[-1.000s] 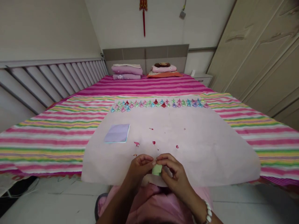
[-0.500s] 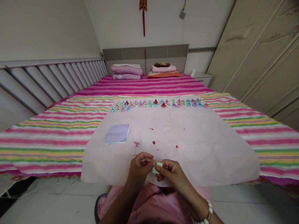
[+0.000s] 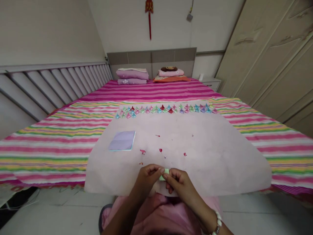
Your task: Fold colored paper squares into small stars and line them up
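A small folded piece of light green paper (image 3: 166, 171) is pinched between my two hands, near the front edge of a pale sheet (image 3: 207, 163). My left hand (image 3: 149, 176) is closed on its left side, and my right hand (image 3: 177, 179) holds its right side between thumb and fingers. Parts of the paper are hidden by my fingertips. Left of my hands lies a stack of square papers (image 3: 122, 140), lilac on top. Along the sheet's far edge stand rows of small folded paper shapes (image 3: 162, 107) in several colours.
Small red shapes (image 3: 160, 150) and specks are on the sheet beyond my hands. A striped bedspread (image 3: 53, 137) surrounds it. Folded bedding (image 3: 132, 74) sits at the headboard (image 3: 139, 58); a railing (image 3: 61, 78) runs along the left and a wardrobe (image 3: 271, 49) stands right.
My left fingers have drawn in closer around the green paper, whose angle has changed slightly. The camera view has shifted a little.
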A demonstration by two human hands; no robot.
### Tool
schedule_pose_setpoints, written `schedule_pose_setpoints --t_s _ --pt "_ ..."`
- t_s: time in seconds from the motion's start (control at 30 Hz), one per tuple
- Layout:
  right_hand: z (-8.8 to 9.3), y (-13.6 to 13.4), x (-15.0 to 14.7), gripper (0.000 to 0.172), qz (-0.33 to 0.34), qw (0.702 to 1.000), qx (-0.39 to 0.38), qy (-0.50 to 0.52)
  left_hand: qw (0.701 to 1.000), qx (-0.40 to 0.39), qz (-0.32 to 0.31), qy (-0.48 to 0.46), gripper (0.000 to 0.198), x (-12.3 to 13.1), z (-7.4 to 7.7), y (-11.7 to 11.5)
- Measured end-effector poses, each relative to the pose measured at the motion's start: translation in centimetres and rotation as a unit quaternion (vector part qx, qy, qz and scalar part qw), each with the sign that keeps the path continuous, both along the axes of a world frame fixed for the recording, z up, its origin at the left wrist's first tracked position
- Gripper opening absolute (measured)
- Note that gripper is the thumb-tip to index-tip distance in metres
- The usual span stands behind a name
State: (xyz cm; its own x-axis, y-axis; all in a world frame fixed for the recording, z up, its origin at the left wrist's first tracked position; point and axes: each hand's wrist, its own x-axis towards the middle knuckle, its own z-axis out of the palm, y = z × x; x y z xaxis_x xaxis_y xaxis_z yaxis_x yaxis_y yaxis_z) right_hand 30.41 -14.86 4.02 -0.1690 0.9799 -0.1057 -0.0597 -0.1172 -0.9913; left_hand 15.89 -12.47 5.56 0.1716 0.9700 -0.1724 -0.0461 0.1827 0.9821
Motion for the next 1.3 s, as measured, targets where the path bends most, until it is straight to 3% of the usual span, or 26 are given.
schedule_pose_setpoints --t_s 0.2,0.33,0.53,0.77,0.97,1.13,1.3 --pt "0.2 0.3 0.2 0.032 -0.023 0.998 -0.017 0.062 0.999 0.001 0.044 -0.022 0.024 0.1 -0.2 -0.4" --pt "0.8 0.5 0.8 0.027 -0.076 0.993 -0.019 0.087 1.0 -0.009 0.016 -0.007 0.027 0.0 -0.3 -0.4" --pt "1.8 0.7 1.4 0.028 -0.004 0.999 0.009 0.031 0.998 0.028 -0.045 0.046 0.023 -0.4 0.7 -0.1" --pt "1.6 0.6 1.1 0.028 -0.025 0.999 -0.001 0.04 0.994 0.106 -0.004 0.039 0.024 0.0 0.1 -0.2" --pt "1.7 0.7 1.0 0.032 -0.021 0.999 -0.015 0.047 0.985 0.097 -0.09 0.107 0.032 0.0 0.5 -0.5" --pt "1.2 0.7 0.7 0.026 -0.056 0.994 -0.003 0.091 0.991 0.099 -0.034 0.082 0.033 0.5 0.1 -1.0" --pt "0.9 0.8 0.8 0.021 -0.053 0.995 0.001 0.083 0.982 0.126 -0.038 0.139 0.038 0.7 0.1 -1.3"
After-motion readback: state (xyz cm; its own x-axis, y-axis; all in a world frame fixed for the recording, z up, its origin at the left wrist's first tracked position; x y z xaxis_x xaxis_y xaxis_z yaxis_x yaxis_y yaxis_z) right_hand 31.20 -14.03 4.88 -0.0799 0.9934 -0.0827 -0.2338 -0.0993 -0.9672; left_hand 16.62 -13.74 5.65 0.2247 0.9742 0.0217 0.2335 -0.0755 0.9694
